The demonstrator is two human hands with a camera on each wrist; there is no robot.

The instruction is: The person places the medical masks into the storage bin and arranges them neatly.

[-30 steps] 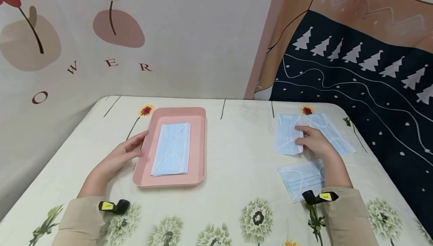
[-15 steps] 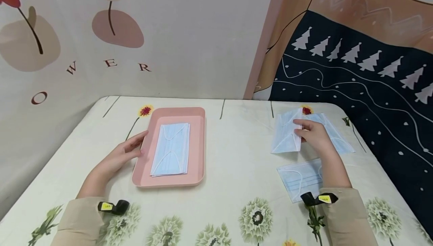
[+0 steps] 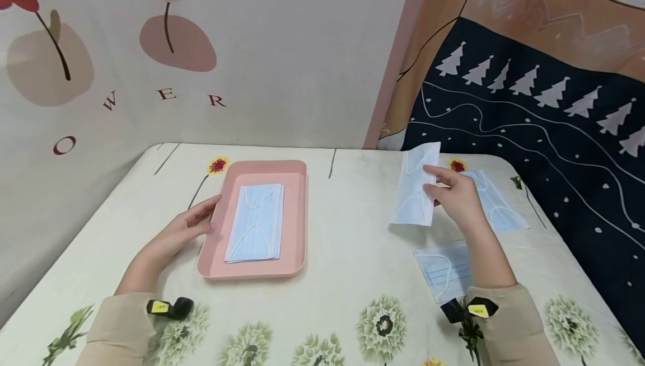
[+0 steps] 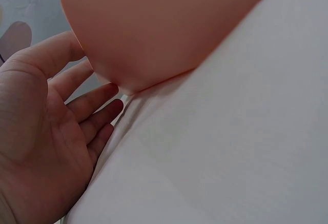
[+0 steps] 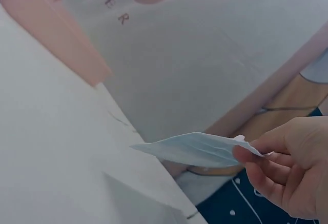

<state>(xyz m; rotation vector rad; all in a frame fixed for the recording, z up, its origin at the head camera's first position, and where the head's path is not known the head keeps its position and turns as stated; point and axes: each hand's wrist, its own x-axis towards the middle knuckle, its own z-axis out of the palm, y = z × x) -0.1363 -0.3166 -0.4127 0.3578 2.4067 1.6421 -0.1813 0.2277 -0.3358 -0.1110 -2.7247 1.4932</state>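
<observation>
My right hand pinches a light blue disposable face mask by its right edge, between thumb and fingers. The right wrist view shows this mask lifted, with its shadow on the cloth below. My left hand touches the left side of a pink tray, its fingers loosely extended; in the left wrist view the thumb and fingertips lie at the tray wall. Inside the tray lies a small stack of face masks. Under the right forearm is another mask, partly hidden.
One more face mask lies flat behind my right hand. A white flowered cloth covers the table. Behind it hang a pale printed curtain and a dark one with white trees.
My right hand has raised the face mask off the table and carried it leftward. The left hand and the tray have stayed in place.
</observation>
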